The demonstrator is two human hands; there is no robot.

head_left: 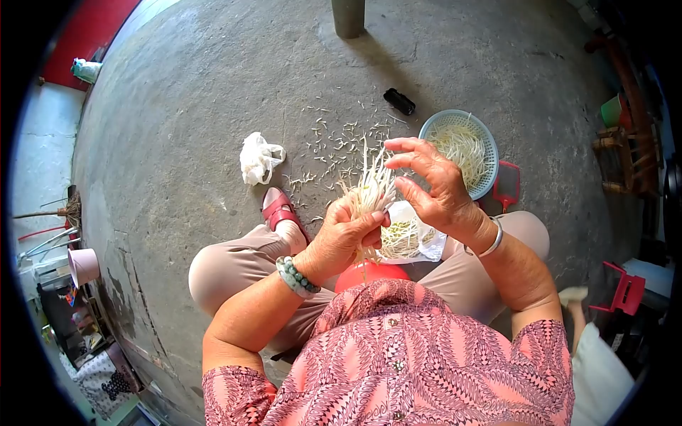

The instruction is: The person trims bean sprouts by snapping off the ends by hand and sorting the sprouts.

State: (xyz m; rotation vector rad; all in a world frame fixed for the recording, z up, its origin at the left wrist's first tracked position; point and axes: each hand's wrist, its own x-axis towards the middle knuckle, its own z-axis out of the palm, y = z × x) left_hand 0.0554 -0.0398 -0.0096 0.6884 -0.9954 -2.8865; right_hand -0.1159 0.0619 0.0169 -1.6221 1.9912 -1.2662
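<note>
Grey concrete floor [177, 92] spreads around a seated person [398, 341]. Right of centre, a round pale-blue plastic basket [494, 153] holds slender white sprouts [462, 150]; nearer, an open white plastic bag [432, 245] holds more. The right hand [439, 183], thumb and fingers apart, is beside the tips of a pale sprout bunch [375, 186] clasped in the closed left hand [344, 228].
</note>
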